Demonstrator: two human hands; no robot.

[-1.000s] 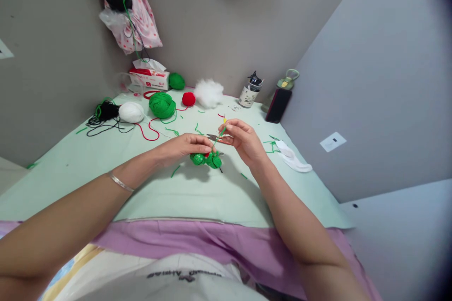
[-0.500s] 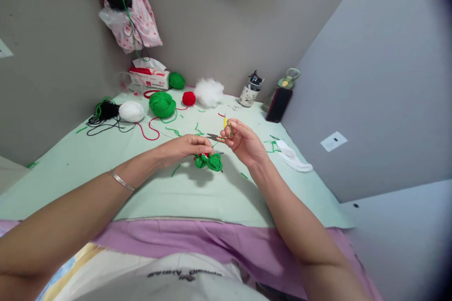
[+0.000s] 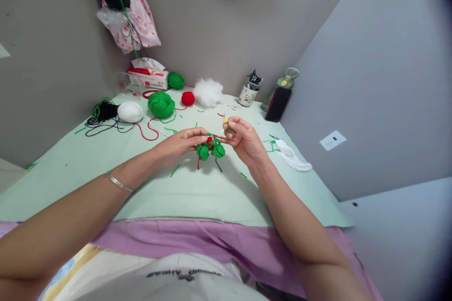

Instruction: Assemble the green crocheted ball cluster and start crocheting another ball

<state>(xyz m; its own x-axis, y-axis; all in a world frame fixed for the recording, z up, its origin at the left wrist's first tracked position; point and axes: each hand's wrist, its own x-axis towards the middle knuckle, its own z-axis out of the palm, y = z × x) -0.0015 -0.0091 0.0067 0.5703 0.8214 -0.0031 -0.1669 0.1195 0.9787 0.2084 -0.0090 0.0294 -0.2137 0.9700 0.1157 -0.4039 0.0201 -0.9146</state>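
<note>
A bag (image 3: 130, 23) hangs on the grey wall (image 3: 52, 56). On the green table (image 3: 106, 174) lie black yarn (image 3: 106, 110), a white ball (image 3: 130, 112), a green ball (image 3: 161, 104) and a red ball (image 3: 188, 98). Mid-table, just above the surface, the left hand (image 3: 180, 141) pinches a crochet piece (image 3: 211, 149). The right hand (image 3: 245, 141), closed round a hook (image 3: 223, 127), is beside it. A phone (image 3: 278, 103) stands far right.

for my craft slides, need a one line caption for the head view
Left hand holds a green crochet piece while the right hand works a hook; green yarn ball behind.
</note>
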